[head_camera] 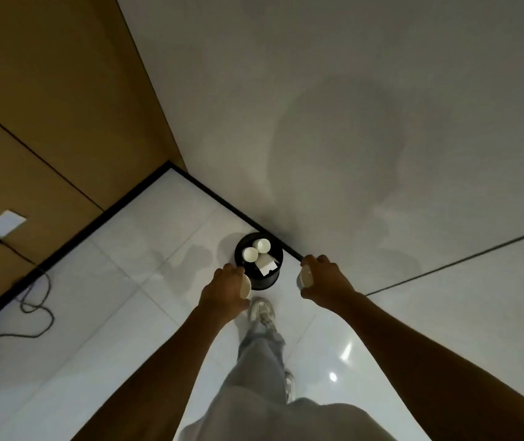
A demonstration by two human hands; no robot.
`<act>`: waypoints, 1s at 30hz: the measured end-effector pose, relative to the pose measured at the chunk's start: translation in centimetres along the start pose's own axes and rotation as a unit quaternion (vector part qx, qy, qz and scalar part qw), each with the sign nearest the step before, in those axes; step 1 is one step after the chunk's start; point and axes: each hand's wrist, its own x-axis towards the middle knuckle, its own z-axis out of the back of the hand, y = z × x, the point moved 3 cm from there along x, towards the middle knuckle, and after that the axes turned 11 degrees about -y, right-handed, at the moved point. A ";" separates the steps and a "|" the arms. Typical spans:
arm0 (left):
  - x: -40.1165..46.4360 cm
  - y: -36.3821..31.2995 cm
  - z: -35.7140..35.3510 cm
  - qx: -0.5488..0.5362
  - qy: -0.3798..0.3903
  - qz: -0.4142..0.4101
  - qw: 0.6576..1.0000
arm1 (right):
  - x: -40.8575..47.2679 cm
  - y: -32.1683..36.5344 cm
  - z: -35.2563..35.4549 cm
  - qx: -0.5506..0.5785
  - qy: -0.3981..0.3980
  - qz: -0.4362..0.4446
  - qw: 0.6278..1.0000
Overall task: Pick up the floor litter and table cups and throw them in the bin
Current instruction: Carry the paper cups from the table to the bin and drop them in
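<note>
In the head view, a white cup point(245, 287) is gripped in the left hand point(222, 289) and another white cup point(304, 277) in the right hand point(325, 276), both held out at centre frame, likely for dropping into the black bin point(265, 278) just beyond them. Two cups point(255, 249) and paper point(267, 266) already lie inside the bin. No brand or writing can be read.

Bin point(259, 278) in the corner (two cups point(256, 249) inside), cable point(36, 300) left.
</note>
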 end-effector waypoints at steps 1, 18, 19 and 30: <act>1.4 0.4 -0.1 -0.001 0.005 0.010 1.000 | 1.8 0.2 0.0 -0.002 0.005 0.007 1.000; 18.4 3.1 -6.1 -0.048 -0.005 0.124 0.991 | 23.0 0.9 -4.6 -0.079 0.134 0.120 0.981; 19.0 3.4 -7.1 -0.049 -0.008 0.131 0.990 | 24.0 0.7 -5.4 -0.084 0.135 0.124 0.979; 28.2 6.5 -22.9 -0.025 -0.030 0.128 0.991 | 35.0 -6.0 -21.2 -0.103 0.133 0.159 0.973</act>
